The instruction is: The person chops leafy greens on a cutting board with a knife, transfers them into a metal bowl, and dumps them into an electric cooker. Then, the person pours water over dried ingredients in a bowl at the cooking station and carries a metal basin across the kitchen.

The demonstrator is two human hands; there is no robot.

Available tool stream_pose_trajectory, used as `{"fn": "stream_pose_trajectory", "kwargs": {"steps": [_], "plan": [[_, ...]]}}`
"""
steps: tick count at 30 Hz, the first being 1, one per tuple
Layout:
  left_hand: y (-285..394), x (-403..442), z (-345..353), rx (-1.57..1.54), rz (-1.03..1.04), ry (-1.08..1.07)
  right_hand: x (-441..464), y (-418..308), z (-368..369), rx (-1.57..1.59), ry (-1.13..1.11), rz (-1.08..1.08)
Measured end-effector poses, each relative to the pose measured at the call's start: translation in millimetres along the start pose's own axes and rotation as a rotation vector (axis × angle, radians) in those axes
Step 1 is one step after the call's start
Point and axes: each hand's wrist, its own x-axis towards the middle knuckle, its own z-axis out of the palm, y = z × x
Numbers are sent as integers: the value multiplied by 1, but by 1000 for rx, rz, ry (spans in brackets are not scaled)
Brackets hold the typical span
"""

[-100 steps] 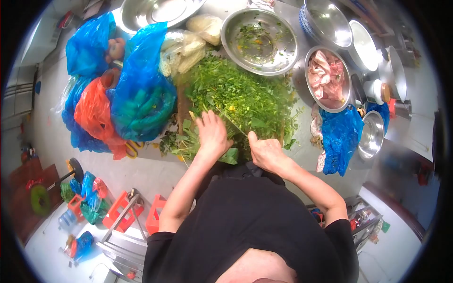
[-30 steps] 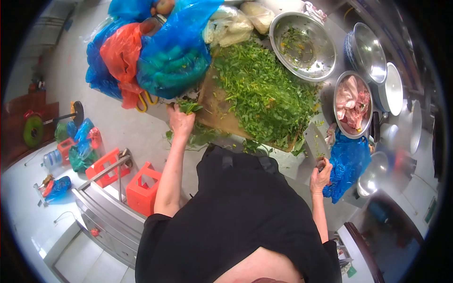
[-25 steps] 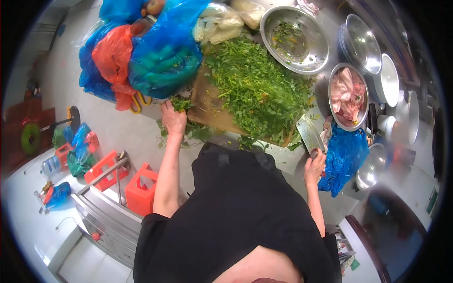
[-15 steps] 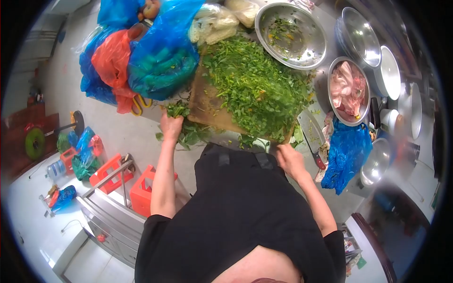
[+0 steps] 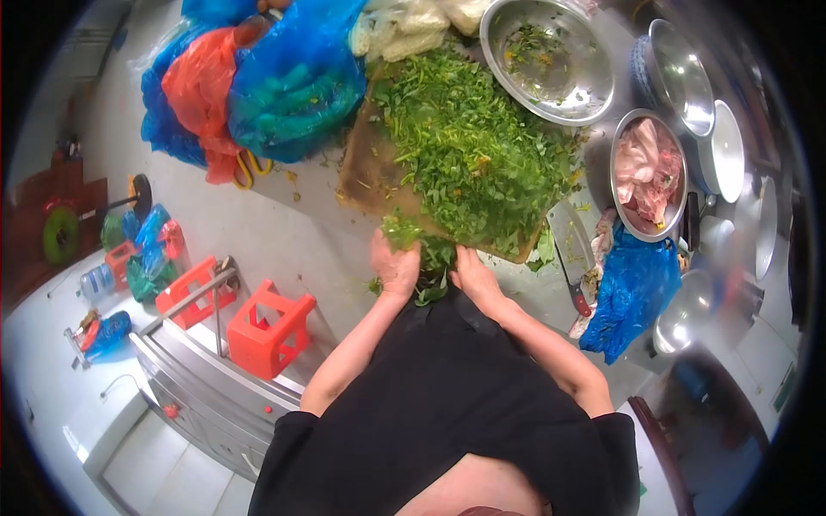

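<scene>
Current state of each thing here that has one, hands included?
Left hand: closed on leafy greens
Right hand: against leafy greens, grip unclear
Chopped greens: heaped
Cutting board: partly bare
Kitchen knife: lying down, unheld
Steel basin: green scraps inside
Raw meat: uncovered, in bowl
Blue bag near knife: crumpled

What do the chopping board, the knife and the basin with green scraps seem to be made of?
Chopping board: probably wood, matte, since its bare part looks brown and blotchy.
Knife: grey blade, likely smooth steel; the red handle could be plastic or painted wood.
Basin: polished metal, probably stainless steel, judging by its bright reflections.
</scene>
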Motion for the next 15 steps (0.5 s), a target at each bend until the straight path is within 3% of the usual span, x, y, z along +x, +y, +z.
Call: {"fn": "stream_pose_trajectory", "kwargs": {"steps": [1,3,5,7,8,10,11,15], "plan": [[6,-7,5,-70,-30,-22,3,-3,4,21,17,12],[30,-21,8,164,111,-139,7,-1,12,67,35,-27],[36,-29,9,129,-13,-120,9,8,24,182,133,-102],[30,-20,6,4,-172,-386,9,15,18,279,130,-115],[31,-20,7,-3,-153,-387,10,16,15,410,107,-113],[35,-18,4,-308,-293,-406,16,13,7,712,-8,-68],[37,-16,2,-460,-362,-414,18,14,7,712,6,-86],[72,-3,-8,-479,-321,-366,32,2,-7,876,-39,-33]]}}
